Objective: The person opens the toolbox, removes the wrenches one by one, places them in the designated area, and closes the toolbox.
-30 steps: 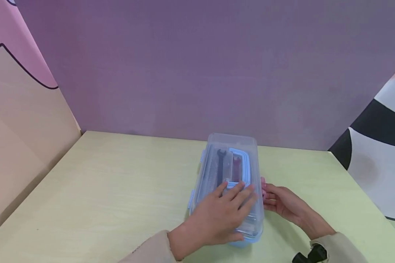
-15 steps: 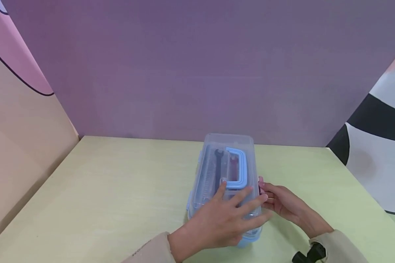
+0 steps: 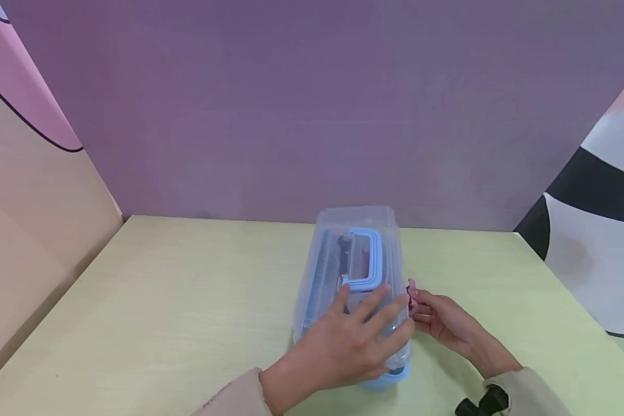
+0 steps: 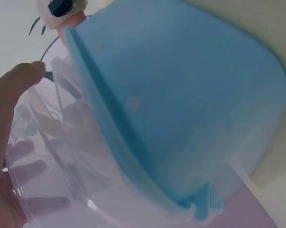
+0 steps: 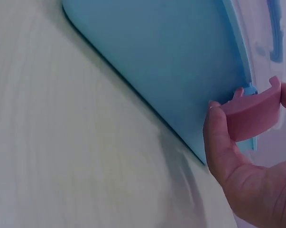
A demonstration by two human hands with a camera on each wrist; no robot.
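A clear plastic box (image 3: 351, 283) with a pale blue base and a blue carry handle (image 3: 366, 260) on its lid sits on the pale green table (image 3: 161, 300), toward the far middle and close to the purple wall (image 3: 312, 104); it appears tipped slightly, its right side raised off the table, as the right wrist view shows the blue underside lifted above the surface. Through the lid a dark wrench (image 3: 343, 254) and other tools can be made out, though not clearly. The left hand (image 3: 351, 341) lies across the near end of the lid with fingers spread and fairly straight, pressing down rather than gripping. The right hand (image 3: 442, 323) is at the box's right side, thumb and fingers pinching a small pink latch (image 5: 252, 111) that hangs at the rim of the base. As a judgement, the latch work goes best if the left hand keeps firm, even pressure on the lid so that the box cannot slide or tip further while the right hand works the clip; the pull should follow the clip's hinge rather than twist it, since the thin plastic tab could bend or snap. A dark wrist-worn camera (image 3: 478, 404) shows at the right sleeve. To the left stands a pink and beige panel (image 3: 31, 173), to the right a white and black one (image 3: 598, 231).
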